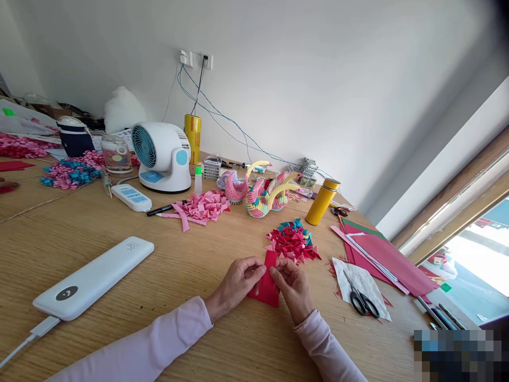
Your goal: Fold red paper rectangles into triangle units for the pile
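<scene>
Narrow red paper strip (271, 259), pinched in my left grip (237, 280) and right grip (295, 285), near red-and-teal folded-paper triangles (292, 241).

Craft workspace — paper swans (235, 192), folded-paper piles (292, 244), scissors (360, 295).

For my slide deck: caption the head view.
Left hand and right hand hold red paper near piled folded triangles.

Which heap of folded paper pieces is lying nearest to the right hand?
The mostly red heap with blue pieces, just beyond the right hand and red paper. The pink heap by the white fan and the pink-and-blue heap lie farther left.
</scene>
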`<action>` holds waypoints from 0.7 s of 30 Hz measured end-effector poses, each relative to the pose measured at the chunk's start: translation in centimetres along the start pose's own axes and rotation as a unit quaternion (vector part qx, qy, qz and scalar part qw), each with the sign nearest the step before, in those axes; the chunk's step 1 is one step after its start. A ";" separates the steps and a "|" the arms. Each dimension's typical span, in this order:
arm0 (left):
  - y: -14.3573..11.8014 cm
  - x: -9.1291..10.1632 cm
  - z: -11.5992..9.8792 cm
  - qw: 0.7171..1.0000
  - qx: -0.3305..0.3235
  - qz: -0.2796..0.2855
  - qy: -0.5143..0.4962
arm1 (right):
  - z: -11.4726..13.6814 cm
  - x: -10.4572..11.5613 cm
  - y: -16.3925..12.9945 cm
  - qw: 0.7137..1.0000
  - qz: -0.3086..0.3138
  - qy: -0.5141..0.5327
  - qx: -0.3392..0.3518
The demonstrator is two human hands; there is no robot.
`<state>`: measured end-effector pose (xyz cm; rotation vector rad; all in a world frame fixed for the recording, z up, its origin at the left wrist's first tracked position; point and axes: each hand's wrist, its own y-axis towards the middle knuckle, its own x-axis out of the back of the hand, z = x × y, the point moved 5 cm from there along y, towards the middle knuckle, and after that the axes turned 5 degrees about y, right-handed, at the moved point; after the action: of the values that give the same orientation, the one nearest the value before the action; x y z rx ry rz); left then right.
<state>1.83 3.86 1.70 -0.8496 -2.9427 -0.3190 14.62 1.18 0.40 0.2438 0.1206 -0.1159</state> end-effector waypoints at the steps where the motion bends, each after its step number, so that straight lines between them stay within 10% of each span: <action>1: 0.0 0.0 0.0 1.000 0.002 0.000 -0.005 | 0.0 0.0 0.0 1.000 -0.002 0.003 0.001; 21: 0.0 -0.3 1.1 0.999 0.034 0.011 -0.033 | 0.1 0.2 -0.2 0.999 0.024 -0.003 0.037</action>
<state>2.08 3.90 0.60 -0.9011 -2.9820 -0.1937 14.84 0.92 0.39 0.3193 0.1046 -0.0740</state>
